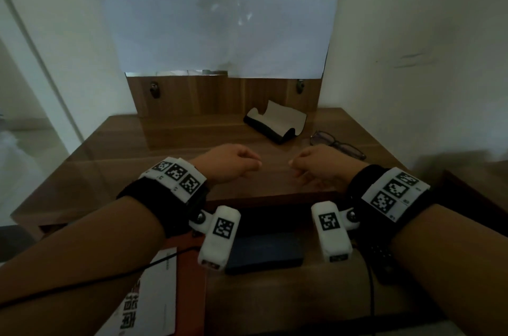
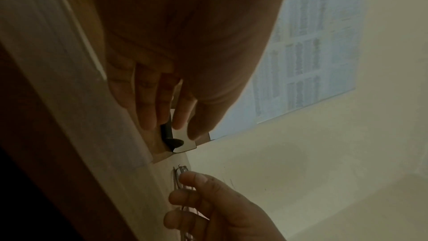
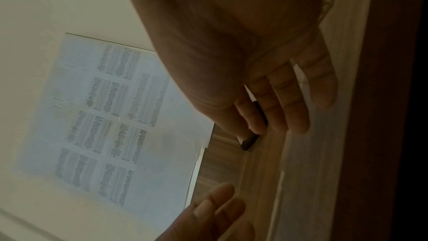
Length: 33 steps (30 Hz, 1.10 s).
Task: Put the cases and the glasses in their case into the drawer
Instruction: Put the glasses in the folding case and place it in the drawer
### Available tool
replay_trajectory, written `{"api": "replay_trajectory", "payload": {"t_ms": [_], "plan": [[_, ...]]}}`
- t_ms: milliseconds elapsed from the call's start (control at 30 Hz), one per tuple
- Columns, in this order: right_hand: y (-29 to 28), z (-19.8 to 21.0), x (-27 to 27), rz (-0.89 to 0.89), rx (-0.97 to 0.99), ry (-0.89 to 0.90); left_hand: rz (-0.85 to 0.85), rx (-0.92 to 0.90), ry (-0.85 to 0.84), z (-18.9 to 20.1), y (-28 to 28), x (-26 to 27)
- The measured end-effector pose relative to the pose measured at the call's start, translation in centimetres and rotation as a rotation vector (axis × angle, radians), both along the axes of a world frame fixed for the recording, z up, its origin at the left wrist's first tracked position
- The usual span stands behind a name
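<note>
An open black glasses case (image 1: 275, 122) with a pale lining lies at the back right of the wooden desk (image 1: 165, 143). Dark-framed glasses (image 1: 336, 144) lie unfolded to its right. Below the desk's front edge the drawer (image 1: 275, 294) stands open, and a dark blue case (image 1: 266, 253) lies in it. My left hand (image 1: 255, 162) and right hand (image 1: 295, 163) hover side by side over the desk's front, fingers loosely curled, holding nothing. The left wrist view shows relaxed fingers (image 2: 148, 102) with the case (image 2: 178, 140) beyond them. The right wrist view shows the same case (image 3: 249, 140) past my fingers (image 3: 296, 102).
A red and white booklet (image 1: 162, 289) lies at the drawer's left with a black cable (image 1: 82, 283) across it. A black remote-like object (image 1: 382, 256) sits at the drawer's right. A paper-covered mirror (image 1: 220, 19) stands behind the desk, with a wall (image 1: 412, 46) to the right.
</note>
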State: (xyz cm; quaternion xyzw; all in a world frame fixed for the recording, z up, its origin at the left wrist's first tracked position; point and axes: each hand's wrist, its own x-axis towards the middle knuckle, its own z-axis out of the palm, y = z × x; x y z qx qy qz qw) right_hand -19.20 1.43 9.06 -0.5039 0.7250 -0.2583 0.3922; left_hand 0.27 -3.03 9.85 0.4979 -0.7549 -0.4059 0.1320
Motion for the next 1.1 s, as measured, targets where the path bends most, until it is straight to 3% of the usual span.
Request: {"api": "replay_trajectory", "payload": {"t_ms": [333, 600, 1100], "plan": [[-6.5, 0.6, -1.3, -0.221, -0.174, -0.122, 0.183, 0.157, 0.309, -1.4, -5.6, -2.7], [-11.3, -1.3, -0.9, -0.393, -0.180, -0.288, 0.356, 0.305, 0.627, -2.7, -9.2, -5.2], [-15.4, -3.4, -1.8, -0.464, -0.071, -0.310, 0.389, 0.484, 0.763, -4.9, -10.8, -5.6]]}}
